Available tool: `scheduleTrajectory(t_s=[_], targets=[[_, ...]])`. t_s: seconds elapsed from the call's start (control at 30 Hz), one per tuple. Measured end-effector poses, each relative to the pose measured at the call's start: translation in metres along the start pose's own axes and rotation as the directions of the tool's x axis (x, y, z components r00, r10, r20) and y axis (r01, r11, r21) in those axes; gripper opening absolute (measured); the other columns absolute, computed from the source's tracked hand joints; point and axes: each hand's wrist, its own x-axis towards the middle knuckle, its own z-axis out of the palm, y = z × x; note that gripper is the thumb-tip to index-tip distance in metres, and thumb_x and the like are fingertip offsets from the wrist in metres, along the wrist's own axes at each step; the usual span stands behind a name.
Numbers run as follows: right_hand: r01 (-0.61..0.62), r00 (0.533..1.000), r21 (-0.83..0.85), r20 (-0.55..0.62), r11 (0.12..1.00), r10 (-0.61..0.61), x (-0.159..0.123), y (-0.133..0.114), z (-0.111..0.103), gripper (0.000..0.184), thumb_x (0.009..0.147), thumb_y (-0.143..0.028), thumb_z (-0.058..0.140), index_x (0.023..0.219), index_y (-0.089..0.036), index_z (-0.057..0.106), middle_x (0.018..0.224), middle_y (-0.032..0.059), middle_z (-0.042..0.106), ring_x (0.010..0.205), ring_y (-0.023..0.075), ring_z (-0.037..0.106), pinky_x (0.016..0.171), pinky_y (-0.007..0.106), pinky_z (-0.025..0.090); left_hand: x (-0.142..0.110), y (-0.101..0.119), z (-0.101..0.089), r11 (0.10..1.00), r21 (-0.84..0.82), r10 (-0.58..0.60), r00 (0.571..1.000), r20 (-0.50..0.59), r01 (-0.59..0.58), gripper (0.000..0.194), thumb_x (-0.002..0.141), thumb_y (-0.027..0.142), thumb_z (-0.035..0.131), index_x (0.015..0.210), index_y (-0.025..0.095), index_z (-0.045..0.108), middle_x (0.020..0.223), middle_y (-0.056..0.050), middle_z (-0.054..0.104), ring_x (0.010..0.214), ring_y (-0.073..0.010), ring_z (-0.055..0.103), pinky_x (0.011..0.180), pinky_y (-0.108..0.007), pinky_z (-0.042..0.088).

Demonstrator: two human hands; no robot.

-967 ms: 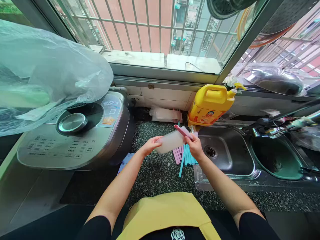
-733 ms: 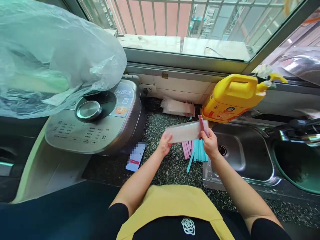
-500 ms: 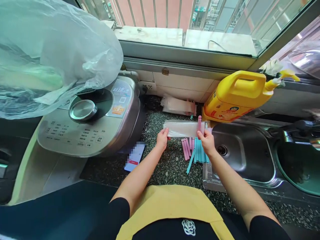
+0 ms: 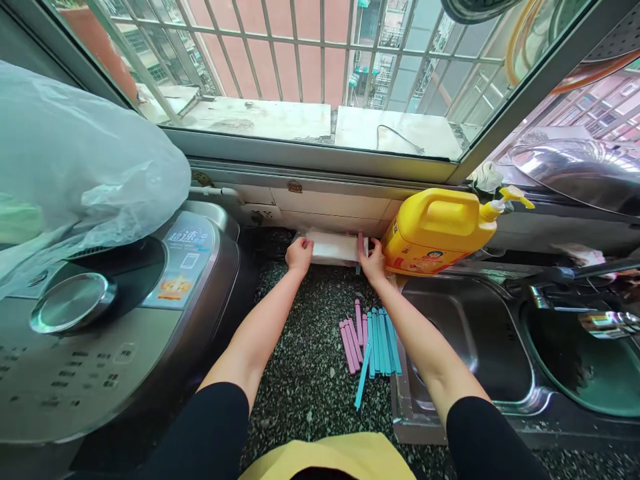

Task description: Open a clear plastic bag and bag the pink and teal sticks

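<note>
Both arms reach to the back of the speckled counter [image 4: 310,360]. My left hand [image 4: 299,254] grips the left end of a clear plastic bag [image 4: 334,247], fingers curled on it. My right hand [image 4: 373,261] holds the bag's right end, where a pink sealing clip [image 4: 361,243] sits across it. The bag rests on or just above a pile of similar bags against the tiled wall; I cannot tell which. Several loose pink and blue clips [image 4: 371,343] lie on the counter near my right forearm.
A yellow detergent jug [image 4: 440,230] with a pump stands right of the bags. A steel sink [image 4: 475,353] and a green basin [image 4: 585,360] lie to the right. A large silver cooker [image 4: 110,313] with a plastic bag [image 4: 75,167] over it fills the left.
My hands have carried the clipped bag from above the loose clips back to the pile by the wall. My view has moved forward and lower.
</note>
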Motion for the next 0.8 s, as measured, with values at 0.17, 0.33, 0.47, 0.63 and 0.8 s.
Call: scheduleTrajectory(t_s=[0.17, 0.33, 0.47, 0.63, 0.8], targets=[[-0.008, 0.996, -0.190, 0.085, 0.982, 0.024, 0.006, -0.004, 0.011, 0.040, 0.083, -0.032, 0.053, 0.119, -0.017, 0.049, 0.093, 0.0094, 0.069, 0.082, 0.0225, 0.065, 0.067, 0.028, 0.044, 0.009, -0.005, 0.012, 0.936, 0.290, 0.215, 0.976, -0.029, -0.198, 0.046, 0.075, 0.018, 0.060, 0.121, 0.020, 0.057, 0.124, -0.015, 0.058, 0.116, -0.0311, 0.050, 0.096, -0.042, 0.036], [0.019, 0.993, -0.265, 0.120, 0.964, 0.014, 0.004, 0.000, 0.014, 0.035, 0.087, -0.031, 0.047, 0.119, -0.020, 0.051, 0.093, 0.0073, 0.069, 0.084, 0.0223, 0.065, 0.068, 0.028, 0.045, 0.012, -0.022, 0.023, 0.567, 0.503, 0.533, 0.756, 0.380, -0.652, 0.032, 0.084, 0.015, 0.047, 0.104, 0.030, 0.068, 0.133, -0.004, 0.055, 0.122, -0.0260, 0.047, 0.105, -0.047, 0.031], [0.050, 0.994, -0.312, 0.113, 0.949, -0.016, 0.004, 0.003, 0.016, 0.032, 0.089, -0.034, 0.043, 0.116, -0.023, 0.057, 0.106, 0.0078, 0.064, 0.089, 0.0218, 0.064, 0.068, 0.029, 0.045, 0.018, -0.030, 0.028, 0.554, 0.532, 0.496, 0.767, 0.407, -0.640, 0.034, 0.086, 0.013, 0.042, 0.108, 0.021, 0.067, 0.132, -0.008, 0.056, 0.123, -0.0286, 0.046, 0.105, -0.049, 0.031], [0.080, 0.994, -0.348, 0.099, 0.934, -0.048, 0.007, 0.008, 0.021, 0.032, 0.089, -0.038, 0.043, 0.110, -0.023, 0.063, 0.102, 0.0087, 0.063, 0.085, 0.0213, 0.064, 0.067, 0.029, 0.045, 0.019, -0.029, 0.030, 0.550, 0.542, 0.466, 0.772, 0.432, -0.635, 0.038, 0.085, 0.009, 0.039, 0.113, 0.016, 0.065, 0.130, -0.011, 0.057, 0.124, -0.0297, 0.047, 0.108, -0.051, 0.026], [0.177, 0.984, -0.349, 0.065, 0.920, -0.165, 0.003, 0.011, 0.018, 0.038, 0.090, -0.032, 0.039, 0.121, -0.019, 0.057, 0.114, 0.0135, 0.059, 0.101, 0.0250, 0.057, 0.081, 0.034, 0.043, 0.002, -0.025, 0.031, 0.561, 0.557, 0.478, 0.789, 0.386, -0.612, 0.044, 0.087, 0.012, 0.035, 0.128, 0.016, 0.054, 0.145, -0.012, 0.040, 0.132, -0.0290, 0.037, 0.111, -0.051, 0.020]])
